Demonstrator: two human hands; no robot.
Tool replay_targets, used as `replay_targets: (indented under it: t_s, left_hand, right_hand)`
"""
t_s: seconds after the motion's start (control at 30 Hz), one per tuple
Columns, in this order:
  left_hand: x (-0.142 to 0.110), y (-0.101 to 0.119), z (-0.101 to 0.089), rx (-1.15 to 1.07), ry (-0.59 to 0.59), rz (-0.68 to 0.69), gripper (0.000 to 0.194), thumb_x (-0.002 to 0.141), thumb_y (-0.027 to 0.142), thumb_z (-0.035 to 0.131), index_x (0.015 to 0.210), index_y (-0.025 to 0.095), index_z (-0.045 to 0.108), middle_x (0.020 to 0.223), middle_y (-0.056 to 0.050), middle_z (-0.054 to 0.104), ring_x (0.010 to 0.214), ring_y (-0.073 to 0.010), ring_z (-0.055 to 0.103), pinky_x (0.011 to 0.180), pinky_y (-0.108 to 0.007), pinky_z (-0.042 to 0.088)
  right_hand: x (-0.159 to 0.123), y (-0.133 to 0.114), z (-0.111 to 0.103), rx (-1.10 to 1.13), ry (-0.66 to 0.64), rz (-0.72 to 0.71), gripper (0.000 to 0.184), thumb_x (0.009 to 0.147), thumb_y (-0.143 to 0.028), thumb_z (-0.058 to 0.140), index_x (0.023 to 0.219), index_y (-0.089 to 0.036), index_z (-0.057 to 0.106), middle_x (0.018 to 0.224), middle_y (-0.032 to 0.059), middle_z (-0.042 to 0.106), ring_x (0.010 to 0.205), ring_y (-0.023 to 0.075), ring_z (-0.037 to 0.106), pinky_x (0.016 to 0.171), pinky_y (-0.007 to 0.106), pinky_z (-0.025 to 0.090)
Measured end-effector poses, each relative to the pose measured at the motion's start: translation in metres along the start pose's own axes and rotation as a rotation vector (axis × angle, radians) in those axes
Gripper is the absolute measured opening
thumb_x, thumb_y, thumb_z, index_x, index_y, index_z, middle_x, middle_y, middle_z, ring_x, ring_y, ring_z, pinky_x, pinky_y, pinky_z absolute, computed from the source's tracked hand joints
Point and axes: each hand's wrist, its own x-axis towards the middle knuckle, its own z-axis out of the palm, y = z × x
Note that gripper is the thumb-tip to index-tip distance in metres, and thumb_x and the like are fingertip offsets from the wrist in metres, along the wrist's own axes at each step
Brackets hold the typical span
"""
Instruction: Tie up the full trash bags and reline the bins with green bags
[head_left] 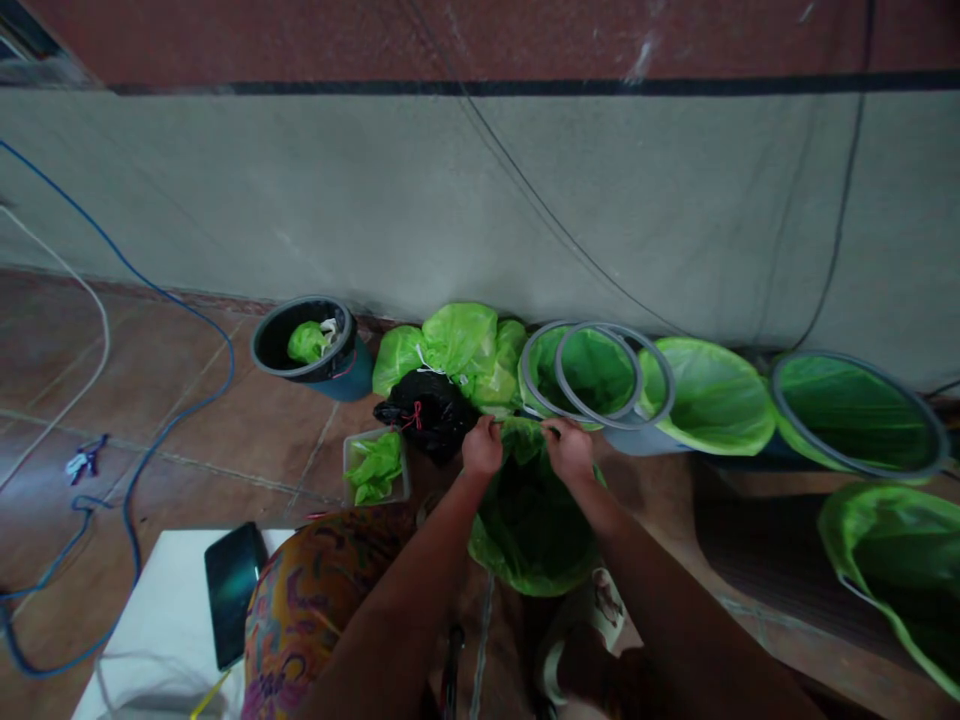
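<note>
At the far rim of the green-lined bin (544,575), the bag's edge is pinched by the left hand (482,447) and the right hand (570,450), held slightly apart. Beyond it, a black bag (435,405) is seen beside green bags (461,345), near the wall (360,200).

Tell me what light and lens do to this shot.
Head view: dim, with the central green liner dark inside; faint sheen on the black phone; soft shadow beside the cable on the wall; wide-angle stretching of the right-edge liner; fine detail soft.
</note>
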Motion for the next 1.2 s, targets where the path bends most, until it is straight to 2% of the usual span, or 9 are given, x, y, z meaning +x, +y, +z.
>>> replay_targets:
  t_s: [0.2, 0.4, 0.53, 0.63, 0.7, 0.8, 0.93, 1.07, 1.2]
  left_hand:
    - [-0.003, -0.022, -0.002, -0.095, 0.008, 0.107, 0.031, 0.095, 0.025, 0.053, 0.125, 0.02, 0.06, 0.117, -0.008, 0.073, 0.109, -0.018, 0.068, 0.095, -0.027, 0.05]
    - [-0.021, -0.032, -0.011, 0.175, -0.141, 0.06, 0.026, 0.092, 0.023, 0.053, 0.115, 0.022, 0.063, 0.111, -0.008, 0.074, 0.107, -0.022, 0.068, 0.092, -0.029, 0.049]
    - [-0.024, -0.021, -0.02, 0.271, -0.12, 0.034, 0.043, 0.086, 0.024, 0.06, 0.128, 0.019, 0.057, 0.121, -0.013, 0.069, 0.115, -0.0271, 0.064, 0.095, -0.035, 0.047]
    - [-0.014, -0.002, -0.026, 0.258, -0.055, 0.103, 0.064, 0.08, 0.033, 0.069, 0.139, 0.019, 0.051, 0.137, -0.015, 0.06, 0.125, -0.0314, 0.056, 0.101, -0.041, 0.045]
    - [-0.004, 0.013, -0.027, 0.223, -0.042, 0.152, 0.063, 0.083, 0.043, 0.067, 0.139, 0.02, 0.051, 0.137, -0.014, 0.061, 0.125, -0.0308, 0.057, 0.102, -0.04, 0.046]
    - [0.012, 0.031, -0.019, 0.248, -0.106, 0.222, 0.052, 0.091, 0.049, 0.057, 0.135, 0.022, 0.057, 0.127, -0.012, 0.068, 0.118, -0.0289, 0.062, 0.099, -0.04, 0.048]
    - [0.022, 0.032, -0.001, 0.37, -0.265, 0.362, 0.035, 0.095, 0.038, 0.054, 0.126, 0.024, 0.064, 0.121, -0.01, 0.071, 0.112, -0.025, 0.066, 0.098, -0.035, 0.049]
    - [0.024, 0.02, 0.009, 0.462, -0.286, 0.371, 0.033, 0.094, 0.026, 0.052, 0.125, 0.019, 0.063, 0.118, -0.013, 0.072, 0.109, -0.026, 0.068, 0.094, -0.035, 0.051]
    - [0.021, 0.02, 0.011, 0.508, -0.27, 0.357, 0.036, 0.095, 0.015, 0.042, 0.125, 0.015, 0.06, 0.116, -0.018, 0.071, 0.108, -0.0282, 0.068, 0.09, -0.039, 0.053]
  right_hand:
    - [-0.005, 0.018, 0.0, 0.231, 0.09, 0.086, 0.023, 0.087, -0.027, 0.049, 0.089, -0.019, 0.071, 0.099, 0.0087, 0.076, 0.097, 0.0207, 0.068, 0.093, 0.03, 0.048]
    - [-0.007, 0.031, -0.004, 0.061, -0.008, 0.053, 0.027, 0.083, -0.028, 0.058, 0.104, -0.018, 0.07, 0.101, 0.0099, 0.075, 0.095, 0.0241, 0.068, 0.092, 0.037, 0.05]
    - [-0.01, 0.038, -0.01, 0.121, 0.026, -0.017, 0.041, 0.082, -0.032, 0.061, 0.121, -0.019, 0.065, 0.114, 0.0101, 0.073, 0.102, 0.0237, 0.068, 0.095, 0.037, 0.051]
    - [-0.006, 0.038, -0.017, 0.2, 0.096, 0.051, 0.041, 0.09, -0.043, 0.051, 0.117, -0.018, 0.067, 0.108, 0.0112, 0.075, 0.097, 0.0231, 0.069, 0.089, 0.035, 0.052]
    - [0.0, 0.036, -0.022, 0.156, 0.093, 0.108, 0.041, 0.094, -0.045, 0.044, 0.11, -0.017, 0.07, 0.102, 0.0119, 0.076, 0.094, 0.0235, 0.07, 0.087, 0.034, 0.052]
    - [0.003, 0.035, -0.022, 0.039, 0.023, 0.166, 0.039, 0.095, -0.042, 0.044, 0.105, -0.017, 0.073, 0.1, 0.012, 0.076, 0.094, 0.0235, 0.07, 0.085, 0.033, 0.051]
    - [-0.007, 0.037, -0.015, -0.057, -0.098, 0.168, 0.031, 0.094, -0.035, 0.05, 0.11, -0.019, 0.071, 0.104, 0.0093, 0.076, 0.095, 0.0215, 0.07, 0.084, 0.031, 0.052]
    - [-0.019, 0.037, -0.009, -0.255, -0.197, 0.193, 0.036, 0.093, -0.029, 0.054, 0.125, -0.016, 0.064, 0.103, 0.0146, 0.075, 0.095, 0.0248, 0.071, 0.084, 0.032, 0.052]
    - [-0.02, 0.027, -0.012, -0.386, -0.308, 0.232, 0.039, 0.097, -0.026, 0.045, 0.131, -0.012, 0.059, 0.105, 0.0208, 0.073, 0.096, 0.0284, 0.071, 0.081, 0.035, 0.052]
